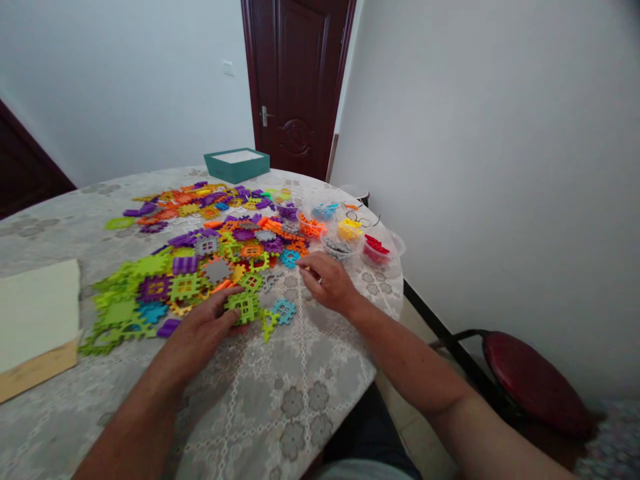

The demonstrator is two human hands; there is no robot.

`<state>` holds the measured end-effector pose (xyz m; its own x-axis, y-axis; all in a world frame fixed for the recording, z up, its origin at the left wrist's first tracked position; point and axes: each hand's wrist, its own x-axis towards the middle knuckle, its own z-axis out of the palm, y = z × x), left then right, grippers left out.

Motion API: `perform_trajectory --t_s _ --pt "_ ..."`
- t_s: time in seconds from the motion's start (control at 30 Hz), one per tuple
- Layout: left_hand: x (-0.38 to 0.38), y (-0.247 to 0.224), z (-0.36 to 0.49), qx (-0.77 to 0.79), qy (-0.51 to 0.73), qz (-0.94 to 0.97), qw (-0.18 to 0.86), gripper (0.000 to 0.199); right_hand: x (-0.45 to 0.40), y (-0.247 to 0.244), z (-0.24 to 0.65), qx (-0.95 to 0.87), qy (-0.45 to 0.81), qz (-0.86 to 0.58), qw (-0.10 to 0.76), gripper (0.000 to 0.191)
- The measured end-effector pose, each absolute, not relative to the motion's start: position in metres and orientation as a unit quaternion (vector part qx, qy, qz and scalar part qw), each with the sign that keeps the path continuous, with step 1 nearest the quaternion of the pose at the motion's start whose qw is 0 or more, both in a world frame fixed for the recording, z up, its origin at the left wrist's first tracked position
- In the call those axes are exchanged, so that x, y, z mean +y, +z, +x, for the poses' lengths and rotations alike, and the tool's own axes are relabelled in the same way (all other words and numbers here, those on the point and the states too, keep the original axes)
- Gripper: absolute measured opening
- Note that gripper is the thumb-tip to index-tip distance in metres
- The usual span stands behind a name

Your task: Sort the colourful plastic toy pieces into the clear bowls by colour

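Note:
My left hand (213, 320) grips a lime-green window-shaped building piece (245, 308) low over the table, thumb on its near face. Just right of that piece lie a blue window piece (285, 311) and a small lime-green piece (269, 325). My right hand (327, 281) is closed in a pinch at the right edge of the pile, its fingertips beside a blue gear-edged piece (290, 259). Whatever sits between those fingertips is too small to make out. A large heap of mixed plastic pieces (217, 270) spreads beyond and left of my left hand.
Clear tubs of sorted small pieces stand at the right, including red pieces (375, 248), yellow pieces (349, 229) and grey pieces (338, 248). A teal box (237, 167) is at the back. Cardboard (40, 313) lies left. Beyond the table's right edge stands a red stool (535, 383).

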<state>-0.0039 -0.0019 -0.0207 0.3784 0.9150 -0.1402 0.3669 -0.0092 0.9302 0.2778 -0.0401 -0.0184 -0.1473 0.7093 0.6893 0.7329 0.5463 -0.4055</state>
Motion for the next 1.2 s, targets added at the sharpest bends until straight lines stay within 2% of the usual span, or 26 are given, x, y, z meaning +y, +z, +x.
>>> perform_trajectory --t_s 0.13,0.23,0.3,0.37,0.5,0.67,0.8,1.0,1.2 --pt "0.002 -0.023 -0.009 0.494 0.26 0.689 0.462 0.063 -0.061 0.002 0.35 -0.606 -0.11 -0.62 0.487 0.024" --pt "0.006 -0.024 -0.011 0.497 0.255 0.713 0.424 0.063 -0.075 0.009 0.429 -0.437 -0.186 -0.754 0.454 0.03" --pt "0.008 -0.027 -0.012 0.498 0.248 0.733 0.392 0.062 -0.078 0.007 0.475 -0.365 -0.169 -0.824 0.4 0.033" --pt "0.011 -0.031 -0.014 0.505 0.24 0.752 0.349 0.062 -0.077 0.0 0.505 -0.326 -0.068 -0.868 0.367 0.032" --pt "0.018 -0.041 -0.019 0.531 0.209 0.769 0.289 0.066 -0.065 -0.02 0.523 -0.306 0.08 -0.878 0.359 0.023" --pt "0.019 -0.045 -0.019 0.536 0.184 0.797 0.211 0.063 -0.058 -0.027 0.531 -0.304 0.059 -0.885 0.348 0.02" --pt "0.016 -0.046 -0.012 0.537 0.178 0.809 0.159 0.064 -0.057 -0.021 0.545 -0.321 0.001 -0.898 0.301 0.019" --pt "0.015 -0.046 -0.008 0.541 0.177 0.809 0.147 0.063 -0.052 -0.006 0.553 -0.33 0.02 -0.908 0.258 0.016" --pt "0.014 -0.042 -0.008 0.543 0.189 0.796 0.188 0.062 -0.048 0.006 0.56 -0.308 0.127 -0.9 0.28 0.025"
